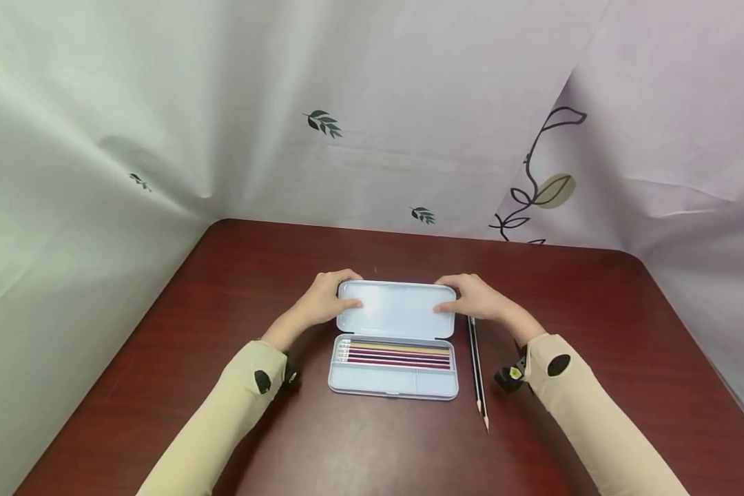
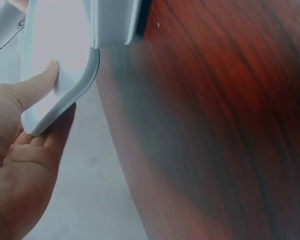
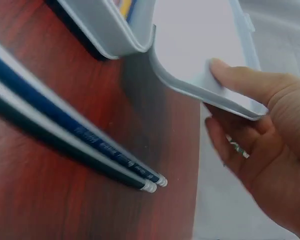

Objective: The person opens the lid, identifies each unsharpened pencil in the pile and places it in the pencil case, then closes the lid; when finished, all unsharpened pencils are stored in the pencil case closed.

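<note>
A pale blue pencil case (image 1: 372, 381) lies on the table with its hinged lid (image 1: 399, 310) raised at the back. Several pencils (image 1: 399, 355) in red, yellow and dark colours lie side by side in its rear compartment; the front compartments hold nothing visible. At the lid's left end, my left hand (image 1: 325, 297) grips the edge, thumb on the inner face and fingers behind. My right hand (image 1: 476, 297) holds the right end the same way, as the right wrist view also shows, its thumb (image 3: 240, 80) against the inside of the lid.
Two dark pencils (image 1: 476, 368) lie on the table right of the case, tips toward me. The dark red wooden table (image 1: 161, 358) reaches back to a white curtain (image 1: 378, 138) with leaf prints. Each wrist wears a small camera, the right one (image 1: 510, 377) close to the pencils.
</note>
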Tool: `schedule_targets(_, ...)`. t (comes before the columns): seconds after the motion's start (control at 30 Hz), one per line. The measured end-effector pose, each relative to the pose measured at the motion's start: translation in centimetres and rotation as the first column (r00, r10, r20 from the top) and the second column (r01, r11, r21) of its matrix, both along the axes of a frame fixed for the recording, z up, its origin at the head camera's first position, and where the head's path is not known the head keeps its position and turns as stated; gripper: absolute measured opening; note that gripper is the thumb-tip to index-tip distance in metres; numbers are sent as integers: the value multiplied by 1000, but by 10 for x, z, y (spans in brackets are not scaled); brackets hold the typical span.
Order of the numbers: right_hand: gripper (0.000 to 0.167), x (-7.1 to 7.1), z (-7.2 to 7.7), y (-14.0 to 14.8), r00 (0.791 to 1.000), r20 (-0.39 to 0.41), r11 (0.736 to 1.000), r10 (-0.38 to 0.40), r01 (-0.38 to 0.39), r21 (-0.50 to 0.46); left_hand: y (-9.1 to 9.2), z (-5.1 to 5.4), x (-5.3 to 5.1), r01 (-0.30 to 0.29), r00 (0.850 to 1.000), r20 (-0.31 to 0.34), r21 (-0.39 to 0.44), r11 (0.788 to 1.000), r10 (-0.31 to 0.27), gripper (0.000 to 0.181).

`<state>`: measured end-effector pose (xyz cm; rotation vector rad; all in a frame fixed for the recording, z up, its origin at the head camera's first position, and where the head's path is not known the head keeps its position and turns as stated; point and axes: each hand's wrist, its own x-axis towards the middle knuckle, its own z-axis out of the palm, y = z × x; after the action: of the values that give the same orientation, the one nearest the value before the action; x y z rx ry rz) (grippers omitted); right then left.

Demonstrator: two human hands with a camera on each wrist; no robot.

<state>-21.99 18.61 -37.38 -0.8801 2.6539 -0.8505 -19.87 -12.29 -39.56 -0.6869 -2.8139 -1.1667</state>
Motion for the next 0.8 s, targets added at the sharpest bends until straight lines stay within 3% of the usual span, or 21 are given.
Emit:
schedule_targets(0.1,29,15,-1,0,995,-95,1000,5,-7,-27,3,4,10,11,997,-82,-13,1000,-12,28)
schedule_targets(0.2,21,35,0,-1,980,-198,999,15,-22,-32,6,12,25,50,980,-186,-101,994,-68,25)
schedule_targets(0.4,24,74,0,1,945,-324,999,37,-28,32,12,22,58,93,938,-292,-305,948,-186,27)
schedule_targets(0.57,40,99,-6,6,961,-264,994,78,-56,93,13,16,80,123,940,-254,-372,920,-228,43)
schedule_targets(0.7,54,112,-12,7,969,-216,989,118,-95,114,10,4,94,181,956,-146,-389,903,-254,51)
schedule_targets(0.8,67,121,-17,6,969,-185,978,161,-132,158,9,-3,103,249,956,-40,-405,880,-290,72)
